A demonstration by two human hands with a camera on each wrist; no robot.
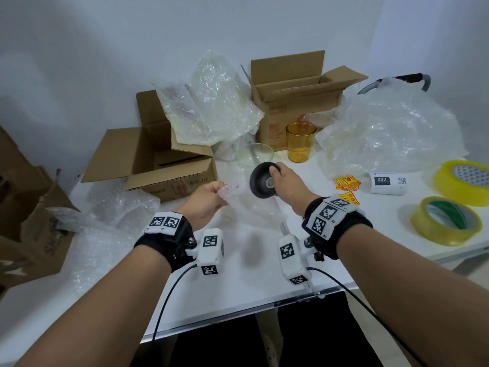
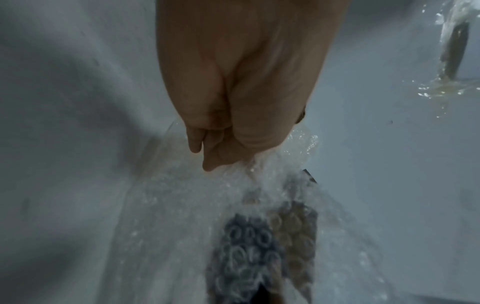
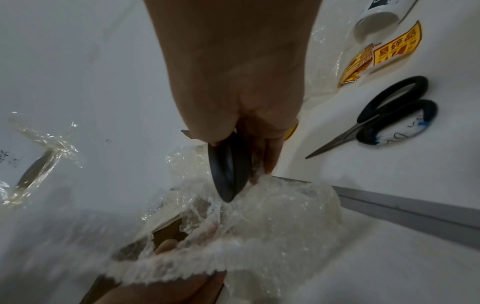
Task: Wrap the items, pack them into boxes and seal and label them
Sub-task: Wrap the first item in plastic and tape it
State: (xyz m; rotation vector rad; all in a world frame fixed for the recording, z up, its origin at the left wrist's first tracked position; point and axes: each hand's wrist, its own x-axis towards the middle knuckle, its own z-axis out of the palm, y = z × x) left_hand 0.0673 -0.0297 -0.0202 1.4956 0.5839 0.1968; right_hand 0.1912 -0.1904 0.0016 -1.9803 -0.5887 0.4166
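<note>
My right hand [image 1: 280, 178] grips a small black bowl [image 1: 262, 181] on its side above the white table [image 1: 264, 274]; in the right wrist view the bowl [image 3: 228, 170] shows edge-on between thumb and fingers. My left hand [image 1: 209, 197] pinches the top edge of a clear bubble wrap sheet [image 1: 246, 205] that hangs just left of and below the bowl. The left wrist view shows my curled fingers [image 2: 207, 144] holding the bubble wrap [image 2: 233, 216]. An amber glass [image 1: 300, 141] and a clear glass bowl [image 1: 254, 154] stand behind.
Two open cardboard boxes [image 1: 164, 154] [image 1: 296, 94] stand at the back, with heaps of bubble wrap [image 1: 217, 102] [image 1: 391, 128]. Two yellow tape rolls [image 1: 447, 221] [image 1: 465, 178], yellow stickers [image 1: 346, 184], a label roll [image 1: 386, 182] and scissors [image 3: 384, 115] lie right.
</note>
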